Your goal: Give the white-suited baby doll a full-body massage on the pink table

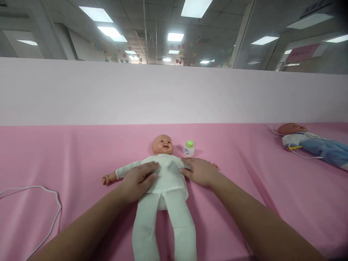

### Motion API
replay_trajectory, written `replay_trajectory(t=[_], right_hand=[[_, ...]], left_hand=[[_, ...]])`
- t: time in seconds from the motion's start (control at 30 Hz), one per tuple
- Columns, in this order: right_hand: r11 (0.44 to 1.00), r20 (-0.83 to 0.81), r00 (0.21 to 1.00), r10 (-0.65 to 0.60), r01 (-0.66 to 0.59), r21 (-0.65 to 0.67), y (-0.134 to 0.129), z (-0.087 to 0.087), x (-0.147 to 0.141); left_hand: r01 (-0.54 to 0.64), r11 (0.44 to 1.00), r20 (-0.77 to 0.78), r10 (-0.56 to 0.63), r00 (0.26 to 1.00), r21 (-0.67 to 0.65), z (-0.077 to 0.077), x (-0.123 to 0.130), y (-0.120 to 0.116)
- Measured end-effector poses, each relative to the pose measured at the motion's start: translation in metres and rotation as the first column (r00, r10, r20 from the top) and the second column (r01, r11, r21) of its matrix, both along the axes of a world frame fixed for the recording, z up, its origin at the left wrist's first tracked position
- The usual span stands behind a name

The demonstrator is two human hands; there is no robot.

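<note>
Where the doll (165,181) lies: face up on the pink-covered bench (81,152), head away from me.
White top (170,186): on the doll's body, hem over its white-covered legs (178,214); one sleeve reaches the wrist, the other is partly hidden by my hand.
Left fingers (152,166): slightly parted, resting on the chest, gripping nothing I can see.
Right fingers (191,161): thumb apart, against the opposite shoulder; I cannot tell whether they pinch cloth.
Green-capped bottle (189,149): cap on, upright beside the head, untouched.
Second doll (326,146): well apart, to my right.
</note>
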State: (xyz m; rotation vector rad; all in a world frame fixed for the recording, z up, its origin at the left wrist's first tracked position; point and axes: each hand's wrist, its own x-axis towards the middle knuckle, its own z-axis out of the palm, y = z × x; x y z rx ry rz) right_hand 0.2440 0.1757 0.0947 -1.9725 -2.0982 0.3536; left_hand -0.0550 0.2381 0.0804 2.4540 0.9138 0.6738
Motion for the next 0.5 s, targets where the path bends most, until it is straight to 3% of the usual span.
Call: replay_trajectory(t=[0.1,0.3,0.43,0.5], right_hand=[[0.997,-0.018,0.999,-0.029,0.027,-0.069,-0.001,0.004,0.020],[0.963,-0.020,0.985,-0.172,0.163,-0.216,-0.003,0.010,0.062],[0.951,-0.020,0.972,-0.234,0.225,-0.213,-0.002,0.013,0.071],[0.950,-0.028,0.969,-0.246,0.235,-0.206,-0.002,0.015,0.072]], left_hand=[[-0.142,0.990,-0.029,0.142,0.989,-0.012,0.002,-0.010,0.017],[-0.265,0.964,-0.184,0.255,0.949,-0.033,0.009,-0.042,0.046],[-0.439,0.897,-0.259,0.411,0.874,-0.057,0.007,-0.062,0.062],[-0.456,0.886,-0.306,0.413,0.858,-0.083,0.006,-0.070,0.068]])
